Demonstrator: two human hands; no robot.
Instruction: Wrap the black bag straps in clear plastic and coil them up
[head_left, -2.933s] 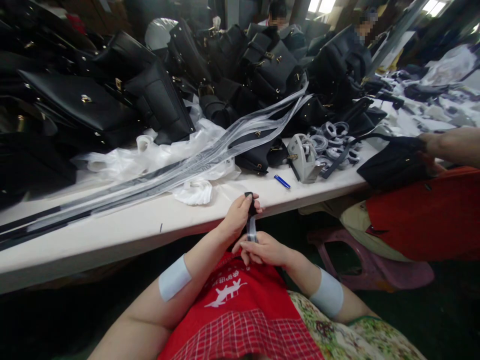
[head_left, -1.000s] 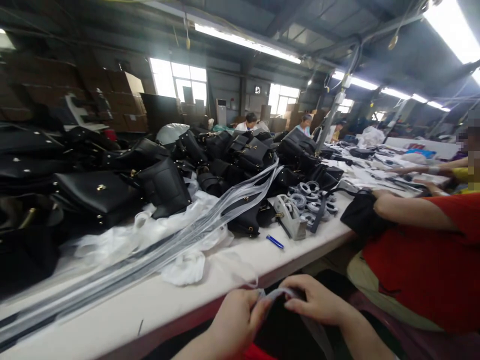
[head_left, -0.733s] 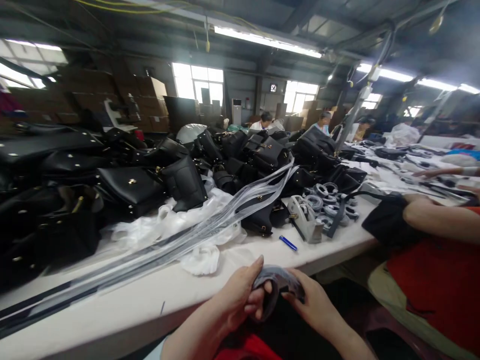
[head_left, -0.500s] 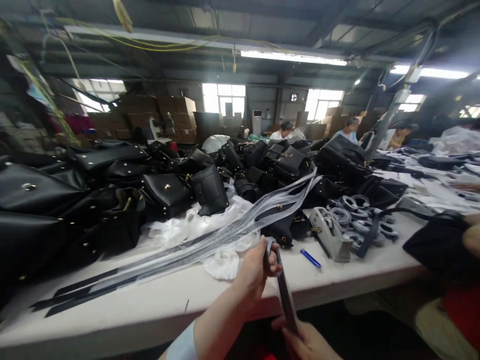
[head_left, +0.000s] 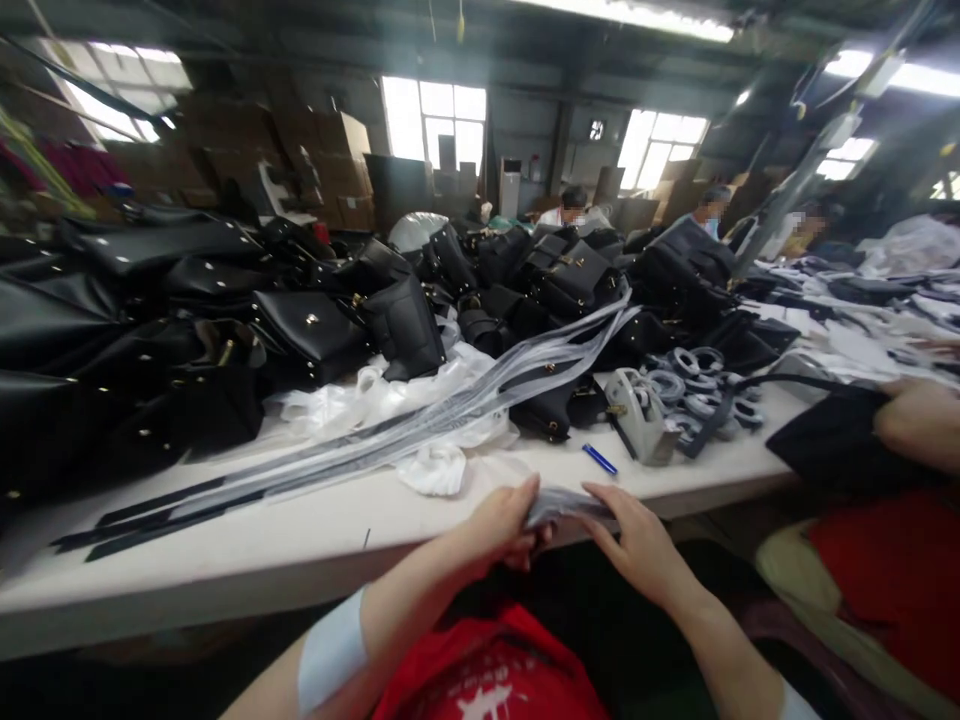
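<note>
Over the table's front edge, my left hand [head_left: 510,525] is closed on a dark strap in clear plastic wrap [head_left: 562,505]. My right hand [head_left: 630,530] is at the strap's right end, its thumb and fingers closed round it. Left of my hands, several long plastic-wrapped straps [head_left: 420,430] stretch diagonally over the white table [head_left: 300,555], their dark ends at the left. White crumpled wrapping [head_left: 431,470] lies beside them. A blue pen [head_left: 600,459] and a grey tape dispenser [head_left: 641,420] are beyond my right hand.
Black bags [head_left: 307,325] are heaped along the table's back. Coiled wrapped straps [head_left: 694,380] lie right of the dispenser. At the right edge a person's hand [head_left: 919,425] holds a black item [head_left: 832,440]. More people sit in the background.
My right hand has risen from below the table edge to beside my left hand. The strap, hanging down before, is now held roughly level between them. The camera view has tilted down.
</note>
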